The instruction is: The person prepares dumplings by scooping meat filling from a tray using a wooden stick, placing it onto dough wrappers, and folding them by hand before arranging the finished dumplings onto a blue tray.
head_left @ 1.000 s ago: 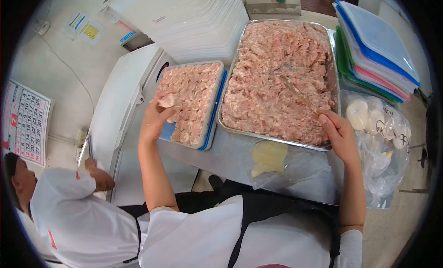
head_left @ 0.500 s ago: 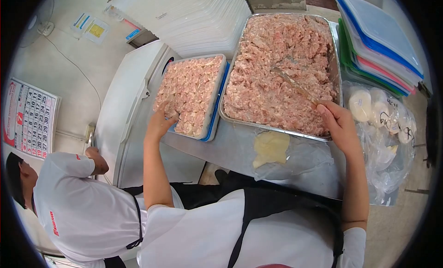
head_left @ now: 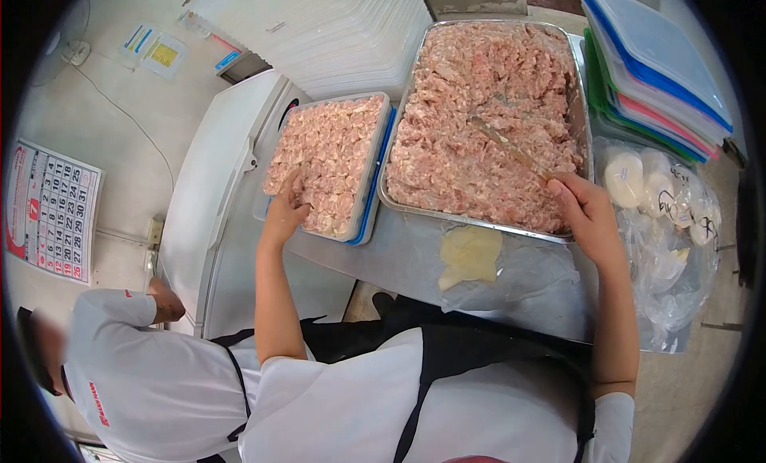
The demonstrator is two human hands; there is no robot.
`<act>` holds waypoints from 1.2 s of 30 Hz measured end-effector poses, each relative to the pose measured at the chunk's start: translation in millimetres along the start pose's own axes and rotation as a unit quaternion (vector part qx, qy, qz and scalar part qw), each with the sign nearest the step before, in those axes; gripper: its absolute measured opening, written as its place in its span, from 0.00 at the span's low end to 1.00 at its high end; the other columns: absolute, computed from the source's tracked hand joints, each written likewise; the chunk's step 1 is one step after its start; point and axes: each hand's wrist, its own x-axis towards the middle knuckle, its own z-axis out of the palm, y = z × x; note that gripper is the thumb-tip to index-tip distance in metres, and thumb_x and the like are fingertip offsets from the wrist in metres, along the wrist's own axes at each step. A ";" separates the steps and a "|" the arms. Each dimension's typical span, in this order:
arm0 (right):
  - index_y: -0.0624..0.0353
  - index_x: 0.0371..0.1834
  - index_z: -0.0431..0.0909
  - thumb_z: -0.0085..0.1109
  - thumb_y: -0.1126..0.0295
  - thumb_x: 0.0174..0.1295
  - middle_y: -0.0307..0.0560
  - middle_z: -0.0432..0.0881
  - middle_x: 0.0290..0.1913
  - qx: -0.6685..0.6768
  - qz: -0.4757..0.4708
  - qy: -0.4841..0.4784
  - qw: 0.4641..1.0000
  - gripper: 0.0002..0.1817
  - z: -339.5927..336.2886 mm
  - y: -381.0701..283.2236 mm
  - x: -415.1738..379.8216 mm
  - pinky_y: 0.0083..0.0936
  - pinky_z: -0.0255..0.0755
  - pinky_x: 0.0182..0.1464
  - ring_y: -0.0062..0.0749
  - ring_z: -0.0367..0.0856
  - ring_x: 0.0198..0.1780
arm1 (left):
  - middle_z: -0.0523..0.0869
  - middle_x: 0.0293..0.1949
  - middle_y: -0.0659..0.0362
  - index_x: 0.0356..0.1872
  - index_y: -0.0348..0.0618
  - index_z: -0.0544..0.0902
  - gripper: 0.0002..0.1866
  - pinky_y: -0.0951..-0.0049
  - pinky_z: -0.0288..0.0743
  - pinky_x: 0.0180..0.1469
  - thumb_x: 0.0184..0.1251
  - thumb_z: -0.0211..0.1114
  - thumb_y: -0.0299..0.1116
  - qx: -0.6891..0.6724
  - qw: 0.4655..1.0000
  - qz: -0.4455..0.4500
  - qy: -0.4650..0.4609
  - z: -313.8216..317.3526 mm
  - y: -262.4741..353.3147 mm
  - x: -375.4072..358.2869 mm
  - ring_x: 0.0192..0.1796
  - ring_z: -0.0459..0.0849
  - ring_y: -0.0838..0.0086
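Gripping a thin spatula in the right hand, over minced meat at right, reaching to dumplings in the left container with the left hand (fingers parted, any hold unclear)

Near the counter's far left corner rises a tall stack of whitish trays, their rims layered closely. At its far right corner sits a slanting pile of lids, with clear, blue, pink and green layers. Beyond the left edge stands a white appliance with a latch on its side. Another person, in a white shirt with red lettering, stands beside it. On the wall hang a calendar, two small notices and a thin cable.
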 end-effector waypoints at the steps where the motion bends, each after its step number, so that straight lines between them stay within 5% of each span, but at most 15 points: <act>1: 0.68 0.43 0.79 0.55 0.63 0.71 0.52 0.77 0.29 -0.001 0.000 0.001 1.000 0.16 -0.7 -0.7 0.4 0.28 0.70 0.39 0.33 0.75 0.32 | 0.86 0.43 0.49 0.72 0.43 0.66 0.40 0.72 0.78 0.44 0.54 0.61 0.15 -0.102 0.995 0.004 -0.010 -1.5 -0.8 -3.3 0.42 0.83 0.71; 4: 0.68 0.43 0.80 0.55 0.63 0.71 0.54 0.78 0.30 -0.008 0.013 -0.010 1.000 0.16 -0.7 -1.5 0.3 0.29 0.71 0.40 0.35 0.77 0.33 | 0.81 0.30 0.58 0.73 0.44 0.65 0.41 0.76 0.77 0.42 0.53 0.61 0.17 -0.133 0.991 -0.019 -0.003 -7.7 -13.6 -2.0 0.35 0.82 0.76; 7: 0.68 0.44 0.80 0.55 0.63 0.71 0.57 0.80 0.32 -0.022 -0.011 0.001 1.000 0.16 1.3 0.9 0.2 0.30 0.71 0.41 0.39 0.79 0.34 | 0.87 0.41 0.49 0.71 0.43 0.67 0.38 0.73 0.79 0.38 0.54 0.60 0.14 -0.094 0.994 -0.059 0.002 -6.3 -17.9 6.8 0.36 0.86 0.72; 13: 0.67 0.45 0.80 0.56 0.63 0.70 0.59 0.81 0.33 -0.042 -0.019 0.003 0.999 0.15 2.3 -2.3 -1.4 0.31 0.72 0.41 0.45 0.80 0.34 | 0.87 0.40 0.52 0.71 0.47 0.69 0.37 0.73 0.79 0.36 0.55 0.58 0.16 -0.015 0.997 0.020 0.076 9.2 -14.3 8.1 0.32 0.86 0.73; 17: 0.67 0.45 0.80 0.56 0.63 0.70 0.59 0.81 0.33 -0.048 -0.017 0.002 0.999 0.15 1.1 -1.4 -1.1 0.32 0.72 0.40 0.45 0.79 0.34 | 0.87 0.37 0.53 0.70 0.47 0.70 0.36 0.72 0.79 0.36 0.56 0.61 0.18 -0.060 0.997 -0.013 0.040 -3.5 -22.3 6.1 0.31 0.85 0.73; 20: 0.68 0.44 0.80 0.56 0.63 0.70 0.58 0.81 0.32 -0.043 -0.020 0.006 0.999 0.15 1.8 -2.4 -1.4 0.32 0.72 0.40 0.46 0.79 0.34 | 0.86 0.33 0.55 0.69 0.47 0.71 0.34 0.71 0.79 0.36 0.57 0.63 0.21 -0.029 0.994 -0.028 0.099 -5.8 -22.2 11.3 0.31 0.85 0.72; 28: 0.66 0.42 0.81 0.56 0.62 0.70 0.59 0.81 0.32 -0.059 -0.050 0.035 0.996 0.15 2.4 2.1 -1.5 0.35 0.72 0.39 0.50 0.80 0.34 | 0.85 0.33 0.54 0.64 0.45 0.76 0.25 0.67 0.78 0.42 0.64 0.64 0.27 0.110 0.980 0.096 0.133 3.6 -9.2 11.0 0.35 0.84 0.67; 30: 0.65 0.40 0.81 0.55 0.60 0.70 0.59 0.80 0.30 -0.068 -0.052 0.009 0.996 0.16 0.9 5.1 -0.4 0.36 0.72 0.38 0.50 0.81 0.34 | 0.85 0.37 0.53 0.63 0.44 0.77 0.23 0.68 0.77 0.43 0.66 0.63 0.29 0.160 0.945 0.199 0.204 4.6 -3.0 9.5 0.37 0.84 0.66; 32: 0.64 0.37 0.81 0.55 0.58 0.70 0.59 0.79 0.28 -0.035 -0.043 0.004 0.998 0.18 -1.6 9.4 1.5 0.35 0.71 0.37 0.51 0.78 0.31 | 0.85 0.41 0.53 0.61 0.44 0.79 0.20 0.70 0.77 0.44 0.67 0.62 0.28 0.134 0.960 0.153 0.190 5.7 38.9 -1.4 0.40 0.83 0.66; 36: 0.64 0.37 0.80 0.54 0.55 0.72 0.51 0.76 0.23 0.055 0.006 0.030 0.998 0.20 -1.5 14.4 2.6 0.34 0.68 0.34 0.38 0.75 0.27 | 0.85 0.39 0.54 0.55 0.43 0.82 0.16 0.71 0.77 0.43 0.66 0.63 0.25 0.017 0.969 0.203 0.137 44.3 108.0 -29.9 0.39 0.84 0.67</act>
